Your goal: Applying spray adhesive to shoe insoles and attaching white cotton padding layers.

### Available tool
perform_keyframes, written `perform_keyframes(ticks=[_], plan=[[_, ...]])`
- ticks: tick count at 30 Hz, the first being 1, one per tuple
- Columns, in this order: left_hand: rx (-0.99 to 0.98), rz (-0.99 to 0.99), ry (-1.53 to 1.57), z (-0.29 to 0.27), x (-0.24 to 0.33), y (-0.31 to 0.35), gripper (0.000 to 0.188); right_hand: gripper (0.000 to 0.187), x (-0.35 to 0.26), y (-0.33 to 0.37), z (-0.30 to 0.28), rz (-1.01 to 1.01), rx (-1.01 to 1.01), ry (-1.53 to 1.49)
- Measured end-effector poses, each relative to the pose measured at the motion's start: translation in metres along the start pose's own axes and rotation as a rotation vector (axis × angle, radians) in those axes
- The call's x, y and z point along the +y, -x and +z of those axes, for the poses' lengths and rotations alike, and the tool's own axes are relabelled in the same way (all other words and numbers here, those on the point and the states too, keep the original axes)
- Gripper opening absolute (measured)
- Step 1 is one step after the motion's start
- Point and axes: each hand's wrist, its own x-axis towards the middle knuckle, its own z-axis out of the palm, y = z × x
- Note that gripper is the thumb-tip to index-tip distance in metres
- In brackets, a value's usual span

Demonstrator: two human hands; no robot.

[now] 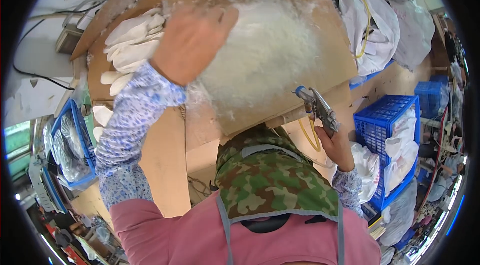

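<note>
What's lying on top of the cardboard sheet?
On the cardboard sheet lies a heap of white fluff, with white flat pieces toward the left. The cardboard under the heap and whatever the blurred left hand blocks cannot be seen.

The head view looks steeply down from just above the person's apron [277, 180] at lower middle, facing the nearby desk [332, 62] at upper middle, its wide fisheye bending the surroundings toward the frame's dark corners.
</note>
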Motion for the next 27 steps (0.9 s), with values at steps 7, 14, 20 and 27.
perform_keyframes(ticks=[7, 14, 20, 27], plan=[[-0.453, -0.121, 0.007, 0.085, 0.095, 0.064, 0.050, 0.029, 0.028, -0.017, -0.018, 0.034, -0.140, -0.015], [-0.490, -0.251, 0.233, 0.098, 0.148, 0.097, 0.045, 0.037, 0.023, -0.034, -0.021, 0.006, -0.176, 0.008], [0.025, -0.509, 0.480, 0.160, 0.163, 0.011, 0.046, 0.030, -0.003, -0.074, -0.015, -0.108, -0.040, -0.048], [0.010, -0.712, 0.474, 0.222, 0.182, -0.031, 0.042, 0.025, 0.002, -0.110, -0.008, -0.138, 0.008, -0.084]])
